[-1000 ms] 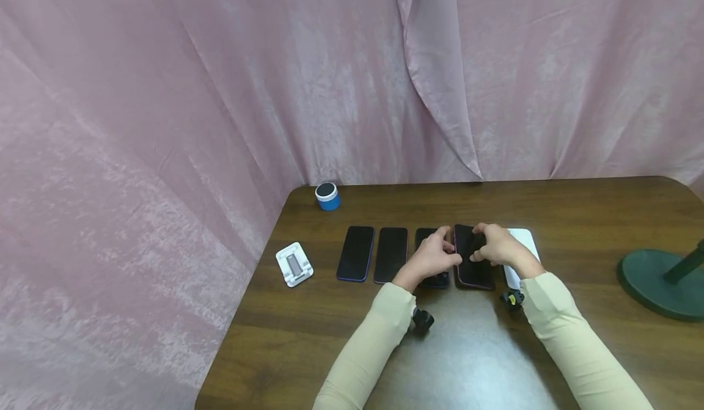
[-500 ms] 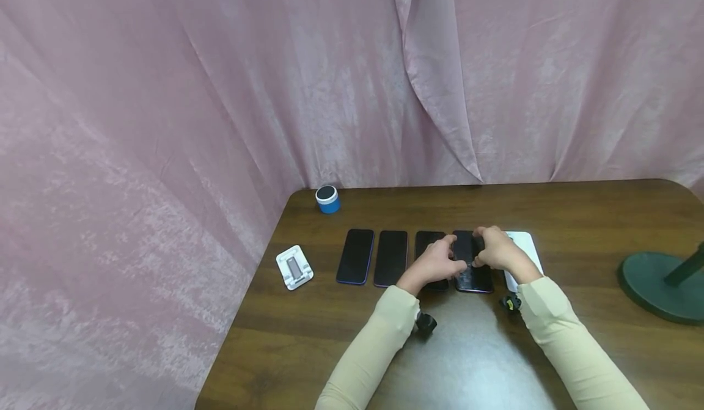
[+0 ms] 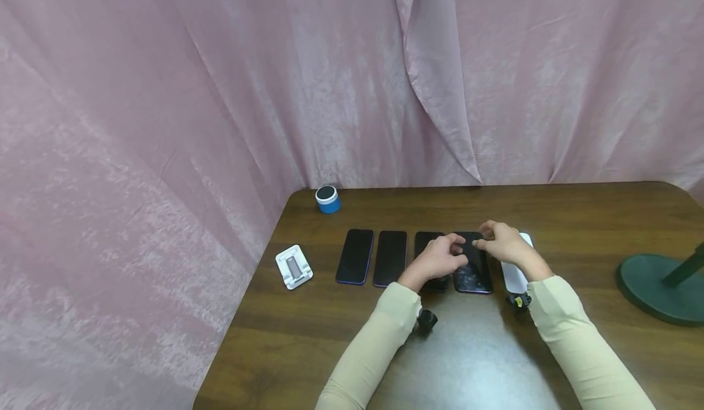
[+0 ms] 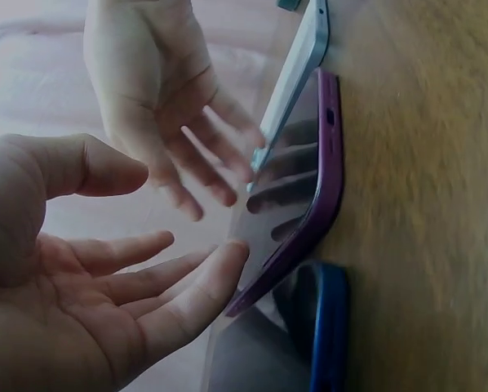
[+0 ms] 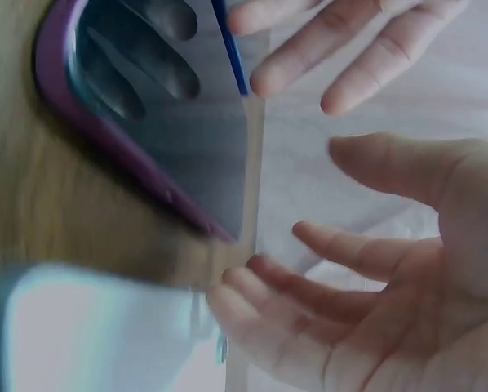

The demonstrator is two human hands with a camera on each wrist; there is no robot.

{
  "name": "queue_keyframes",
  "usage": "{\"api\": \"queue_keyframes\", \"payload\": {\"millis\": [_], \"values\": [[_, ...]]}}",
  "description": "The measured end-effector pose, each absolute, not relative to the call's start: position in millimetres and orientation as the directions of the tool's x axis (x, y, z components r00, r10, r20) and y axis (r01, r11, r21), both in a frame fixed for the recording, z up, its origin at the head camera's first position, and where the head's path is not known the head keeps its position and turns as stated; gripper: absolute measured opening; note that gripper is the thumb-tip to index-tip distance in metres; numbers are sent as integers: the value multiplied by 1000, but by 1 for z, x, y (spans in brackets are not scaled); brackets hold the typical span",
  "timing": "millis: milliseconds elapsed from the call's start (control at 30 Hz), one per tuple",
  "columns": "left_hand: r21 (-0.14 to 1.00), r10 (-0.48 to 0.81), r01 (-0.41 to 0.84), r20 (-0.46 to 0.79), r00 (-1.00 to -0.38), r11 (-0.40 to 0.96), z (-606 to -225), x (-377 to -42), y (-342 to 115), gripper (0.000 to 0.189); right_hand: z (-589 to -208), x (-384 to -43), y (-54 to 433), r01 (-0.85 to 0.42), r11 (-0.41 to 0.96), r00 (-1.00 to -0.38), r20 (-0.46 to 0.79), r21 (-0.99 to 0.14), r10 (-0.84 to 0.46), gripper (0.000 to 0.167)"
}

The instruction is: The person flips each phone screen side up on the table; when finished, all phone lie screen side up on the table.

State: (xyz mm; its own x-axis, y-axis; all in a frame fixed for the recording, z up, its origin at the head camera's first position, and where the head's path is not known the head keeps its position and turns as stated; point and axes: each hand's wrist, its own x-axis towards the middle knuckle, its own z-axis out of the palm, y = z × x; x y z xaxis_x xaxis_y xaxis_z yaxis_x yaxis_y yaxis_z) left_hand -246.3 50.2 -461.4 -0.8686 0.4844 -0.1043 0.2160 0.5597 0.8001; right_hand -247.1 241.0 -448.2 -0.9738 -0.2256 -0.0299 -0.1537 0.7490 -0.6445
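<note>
Several phones lie in a row on the brown table (image 3: 308, 336). Over the dark-screened phone with a purple edge (image 3: 474, 275), my two hands face each other with nothing held. My left hand (image 3: 437, 259) hovers across a blue-edged phone (image 3: 426, 242), partly covering it, its fingertips near the purple phone's left side. In the left wrist view its fingers (image 4: 191, 302) are spread and relaxed. My right hand (image 3: 508, 245) is above the gap between the purple phone and the white phone (image 3: 515, 280). Its loosely bent fingers (image 5: 285, 339) are apart from the thumb in the right wrist view.
Two more dark phones (image 3: 354, 257) lie to the left. Beyond them are a small white plastic stand (image 3: 294, 267) and a blue, white-rimmed round container (image 3: 327, 200). A green round base with a post (image 3: 660, 289) stands at the right. Pink curtain (image 3: 352, 80) hangs behind.
The purple-edged phone now lies flat in the row. My right hand has come off it, moving up and to the right, and my left hand has shifted slightly right.
</note>
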Motion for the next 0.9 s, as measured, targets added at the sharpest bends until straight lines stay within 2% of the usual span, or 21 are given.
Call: {"api": "queue_keyframes", "payload": {"millis": [400, 633, 900], "values": [[813, 495, 245, -60, -867, 529, -462, -241, 74, 47, -438, -252, 273, -169, 747, -973, -12, -643, -230, 48], [818, 518, 258, -56, -853, 514, -462, -237, 83, 54, -434, -252, 290, -127, 767, -979, -45, -629, -199, 50], [737, 559, 352, -41, -828, 576, -461, -231, 102, 66, -440, -254, 307, -103, 786, -977, -86, -610, -194, 54]]}}
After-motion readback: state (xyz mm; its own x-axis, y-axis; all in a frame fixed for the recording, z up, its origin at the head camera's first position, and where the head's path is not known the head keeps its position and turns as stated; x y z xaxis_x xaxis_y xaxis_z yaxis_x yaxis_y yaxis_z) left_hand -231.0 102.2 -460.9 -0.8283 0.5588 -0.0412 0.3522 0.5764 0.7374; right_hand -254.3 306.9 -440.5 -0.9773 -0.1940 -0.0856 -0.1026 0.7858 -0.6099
